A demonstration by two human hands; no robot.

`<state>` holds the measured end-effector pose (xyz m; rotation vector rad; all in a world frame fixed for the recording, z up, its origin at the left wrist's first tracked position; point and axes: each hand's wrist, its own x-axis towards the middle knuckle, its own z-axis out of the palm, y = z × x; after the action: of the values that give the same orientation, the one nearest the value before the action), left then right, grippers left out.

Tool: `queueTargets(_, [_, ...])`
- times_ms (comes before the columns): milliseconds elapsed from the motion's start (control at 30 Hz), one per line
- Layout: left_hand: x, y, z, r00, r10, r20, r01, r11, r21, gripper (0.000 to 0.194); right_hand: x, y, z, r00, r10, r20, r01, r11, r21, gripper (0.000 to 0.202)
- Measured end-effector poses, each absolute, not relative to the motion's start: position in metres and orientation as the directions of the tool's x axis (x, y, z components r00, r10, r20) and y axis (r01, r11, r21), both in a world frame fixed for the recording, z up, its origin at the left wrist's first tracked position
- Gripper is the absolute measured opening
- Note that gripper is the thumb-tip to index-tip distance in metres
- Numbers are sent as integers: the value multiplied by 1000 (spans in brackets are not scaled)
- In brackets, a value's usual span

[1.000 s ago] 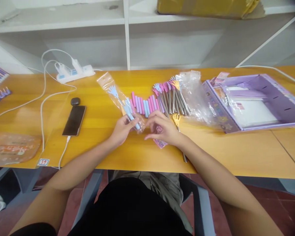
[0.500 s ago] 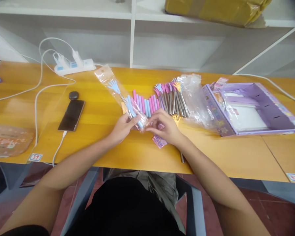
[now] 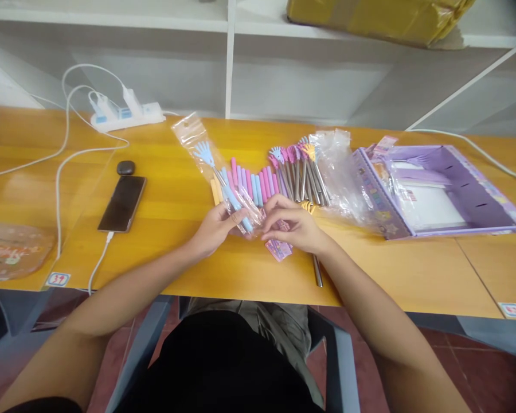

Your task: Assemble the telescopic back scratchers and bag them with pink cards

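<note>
A blue hand-shaped back scratcher with a metal shaft and blue handle lies inside a clear plastic bag. My left hand is closed round the lower part of this bag, thumb on top. At the bag's near end, my right hand is pinched at the plastic edge, other fingers curled. Behind the hands is a row of pink, purple and blue handles, with yellow handles at its left. Under my right hand lie a purple printed card and a yellow scratcher, partly hidden.
Several scratcher heads with metal shafts are piled at centre right, beside clear bags. A purple display box stands at the right. A phone, a black earbud case and a power strip are on the left.
The bag's near end and my right hand have shifted slightly toward me. My right fingertips have drawn closer together. My left hand keeps its hold.
</note>
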<state>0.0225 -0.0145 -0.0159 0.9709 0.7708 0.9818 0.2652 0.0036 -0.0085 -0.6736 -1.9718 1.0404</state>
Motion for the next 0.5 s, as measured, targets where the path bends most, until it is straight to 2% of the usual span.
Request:
queueTargets(300, [24,-19,-15,431,864,-259,-393,438,808,49,266,5,-7,-612,697,373,-76,418,-905,25])
queueTargets(500, [25,-22,-17,390,910,-141,-325,279,904,46,267,4,-4,-567,731,378,-1,459,-888,24])
